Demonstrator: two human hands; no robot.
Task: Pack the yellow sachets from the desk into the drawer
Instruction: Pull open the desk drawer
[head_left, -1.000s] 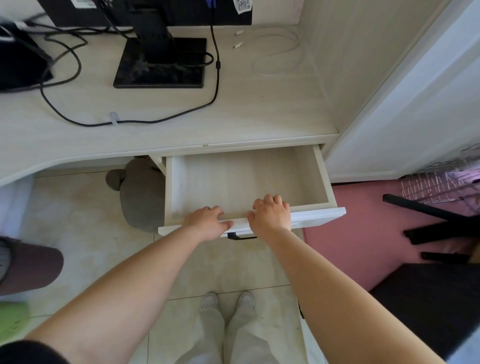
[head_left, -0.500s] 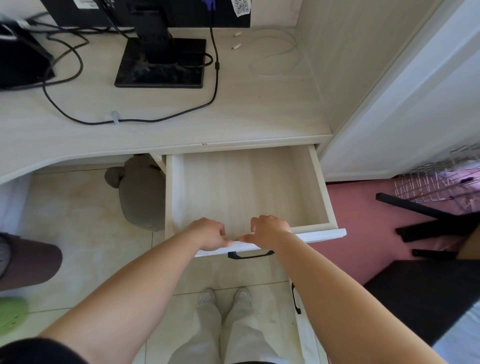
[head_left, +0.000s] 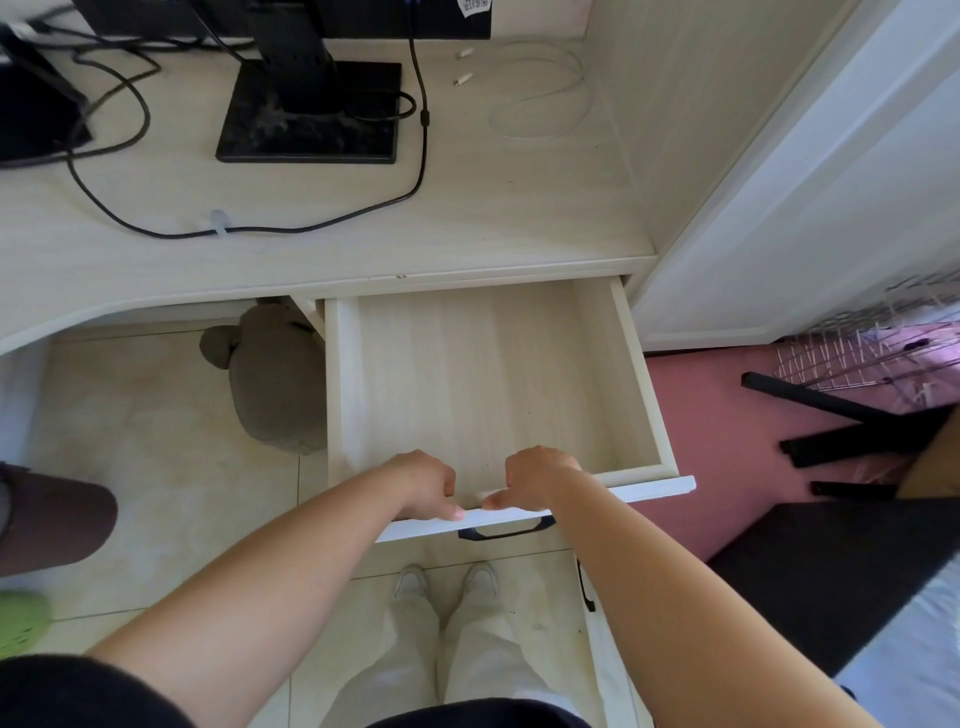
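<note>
The drawer stands open below the front edge of the tabletop, its pale wooden bottom in full view. I grip its white front panel with both hands. My left hand and right hand sit side by side, fingers curled down inside the panel, thumbs on its top edge. The black handle shows just below my right hand. Further back on the tabletop are a black monitor base, a black cable and a coiled white cable. A grey soft toy sits on the floor left of the drawer.
</note>
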